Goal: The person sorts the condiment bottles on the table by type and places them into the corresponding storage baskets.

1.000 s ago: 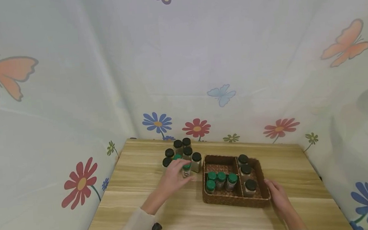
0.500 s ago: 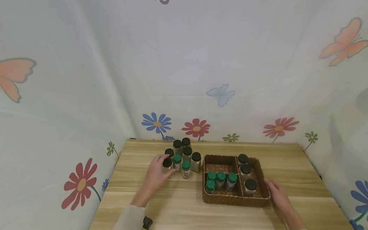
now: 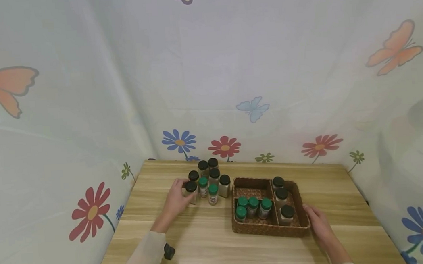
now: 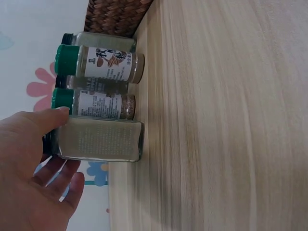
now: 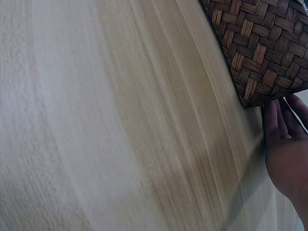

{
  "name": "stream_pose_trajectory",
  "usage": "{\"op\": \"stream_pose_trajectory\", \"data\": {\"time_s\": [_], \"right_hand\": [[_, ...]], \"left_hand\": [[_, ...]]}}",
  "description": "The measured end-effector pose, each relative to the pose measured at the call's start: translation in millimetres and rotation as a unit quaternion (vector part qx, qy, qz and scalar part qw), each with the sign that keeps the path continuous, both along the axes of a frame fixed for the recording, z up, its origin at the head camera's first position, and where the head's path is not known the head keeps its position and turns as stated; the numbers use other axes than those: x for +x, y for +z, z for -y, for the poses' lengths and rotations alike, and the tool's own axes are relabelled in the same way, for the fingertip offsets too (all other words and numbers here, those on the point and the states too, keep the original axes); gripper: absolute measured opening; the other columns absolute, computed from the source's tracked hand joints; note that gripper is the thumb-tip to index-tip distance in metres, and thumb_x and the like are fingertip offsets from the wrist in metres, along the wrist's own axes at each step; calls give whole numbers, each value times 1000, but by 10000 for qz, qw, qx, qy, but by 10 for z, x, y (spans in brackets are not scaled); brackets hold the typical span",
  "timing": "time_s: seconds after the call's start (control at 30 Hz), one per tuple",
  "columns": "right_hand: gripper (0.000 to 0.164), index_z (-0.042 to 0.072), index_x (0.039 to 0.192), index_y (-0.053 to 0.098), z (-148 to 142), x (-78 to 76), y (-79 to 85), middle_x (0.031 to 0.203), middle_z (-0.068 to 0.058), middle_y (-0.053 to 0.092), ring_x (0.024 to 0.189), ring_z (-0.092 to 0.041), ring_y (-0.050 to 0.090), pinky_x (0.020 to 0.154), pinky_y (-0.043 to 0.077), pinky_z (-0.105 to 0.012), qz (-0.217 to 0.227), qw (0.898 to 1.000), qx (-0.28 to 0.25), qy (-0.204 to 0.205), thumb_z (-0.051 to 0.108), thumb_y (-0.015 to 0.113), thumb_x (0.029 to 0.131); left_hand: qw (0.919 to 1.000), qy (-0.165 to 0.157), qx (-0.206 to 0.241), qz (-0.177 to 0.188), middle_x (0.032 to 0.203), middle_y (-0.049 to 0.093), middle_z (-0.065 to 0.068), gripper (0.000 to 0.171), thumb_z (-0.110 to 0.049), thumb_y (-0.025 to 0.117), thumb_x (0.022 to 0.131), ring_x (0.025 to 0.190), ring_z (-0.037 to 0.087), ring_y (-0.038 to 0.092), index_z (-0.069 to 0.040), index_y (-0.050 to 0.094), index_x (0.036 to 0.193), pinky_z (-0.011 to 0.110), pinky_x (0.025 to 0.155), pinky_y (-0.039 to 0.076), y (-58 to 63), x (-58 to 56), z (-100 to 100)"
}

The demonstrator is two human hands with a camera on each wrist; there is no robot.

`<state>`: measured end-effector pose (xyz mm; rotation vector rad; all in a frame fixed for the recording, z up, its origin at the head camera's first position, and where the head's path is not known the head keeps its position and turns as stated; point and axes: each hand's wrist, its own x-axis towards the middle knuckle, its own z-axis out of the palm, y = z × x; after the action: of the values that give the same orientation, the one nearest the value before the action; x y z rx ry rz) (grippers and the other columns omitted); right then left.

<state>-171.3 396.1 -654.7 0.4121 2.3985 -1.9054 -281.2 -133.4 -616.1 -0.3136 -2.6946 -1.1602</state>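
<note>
Grasping a black-capped clear jar [image 4: 98,140], pale powder inside, fine print unreadable, left hand [image 3: 175,201] works near the surface's far-left edge. Green-capped jars [image 4: 96,103] carry white labels. Right hand [image 3: 317,222], fingers relaxed, touches the wicker basket [image 3: 268,229].

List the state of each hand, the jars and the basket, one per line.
left hand: fingers round the black-lidded jar, gripping it.
black-lidded jar: upright on the table, lid on.
green-lidded jars: two upright beside it, lids on.
basket: on the table, holding upright jars in two compartments.
right hand: fingers straight, against the basket's side.
table: wooden.
</note>
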Motion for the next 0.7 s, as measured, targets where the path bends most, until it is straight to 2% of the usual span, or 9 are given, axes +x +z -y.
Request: {"op": "stream_pose_trajectory", "data": {"time_s": [0.23, 0.4, 0.57, 0.7], "right_hand": [[82, -10, 160, 32, -8, 12, 26, 165, -33, 31, 157, -45, 22, 128, 15, -58, 115, 9999, -86, 43, 56, 44, 112], [81, -9, 160, 33, 1, 19, 31, 165, -32, 32, 157, -43, 24, 128, 17, -56, 112, 9999, -67, -8, 55, 45, 112], [79, -9, 160, 34, 9, 15, 22, 165, -31, 34, 156, -41, 27, 128, 19, -54, 49, 10000, -29, -54, 53, 45, 112], [78, -8, 160, 34, 16, 12, 9, 165, -30, 34, 155, -39, 29, 127, 21, -52, 50, 9999, -109, -63, 52, 44, 113]], "left_hand": [[9999, -103, 72, 32, 129, 60, 14, 59, -21, 88, 90, 117, 32, 63, 1, 59, 136, 50, 104, 53, -32, 15, 7], [9990, -254, 229, 280, 132, 61, 14, 62, -21, 89, 89, 122, 32, 62, -1, 58, 139, 51, 106, 51, -47, 28, 50], [9985, -431, -87, 339, 131, 61, 11, 61, -18, 90, 88, 120, 32, 64, -2, 61, 139, 50, 103, 54, -37, 39, 113], [9981, -437, -224, 369, 126, 62, 10, 57, -18, 91, 86, 117, 31, 65, -1, 65, 135, 49, 101, 55, -20, 58, 137]]}}
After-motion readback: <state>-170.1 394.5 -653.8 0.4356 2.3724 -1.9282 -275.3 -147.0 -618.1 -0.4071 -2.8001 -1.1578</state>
